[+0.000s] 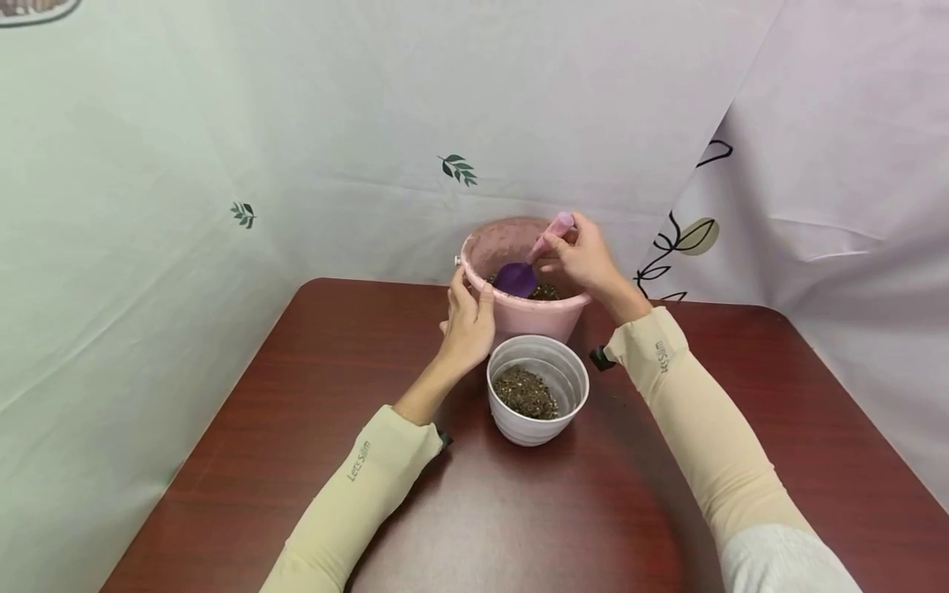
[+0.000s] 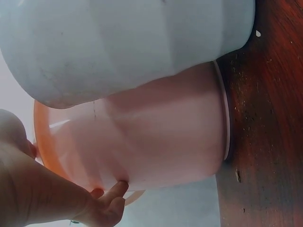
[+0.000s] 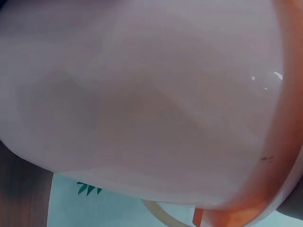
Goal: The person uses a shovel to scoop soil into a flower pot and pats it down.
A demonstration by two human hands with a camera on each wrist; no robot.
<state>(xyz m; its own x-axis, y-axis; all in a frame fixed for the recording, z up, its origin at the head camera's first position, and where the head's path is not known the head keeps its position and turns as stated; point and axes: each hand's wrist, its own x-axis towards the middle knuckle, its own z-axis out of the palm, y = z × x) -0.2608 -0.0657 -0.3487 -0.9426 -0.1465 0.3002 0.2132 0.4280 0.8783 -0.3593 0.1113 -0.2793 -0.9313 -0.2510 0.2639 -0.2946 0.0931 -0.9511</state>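
A pink bucket [image 1: 522,315] with dark soil mix inside stands at the back of the table. My left hand [image 1: 469,328] grips its left rim, thumb at the rim and fingers against the outer wall, as the left wrist view also shows on the bucket [image 2: 161,132]. Over the bucket's mouth, my right hand [image 1: 586,257] holds a small garden trowel by its pink handle, its purple blade [image 1: 516,281] tilted down inside the bucket. Directly in front stands a white pot [image 1: 528,430], partly filled with soil [image 1: 526,393]. The bucket wall [image 3: 142,104] fills most of the right wrist view.
The dark red wooden table [image 1: 356,362] carries both containers, with crumbs of soil [image 2: 238,175] scattered near their bases. White cloth [image 1: 356,123] with leaf prints hangs close behind the bucket and along both sides. A thin bucket handle [image 3: 158,213] hangs at the bucket's far side.
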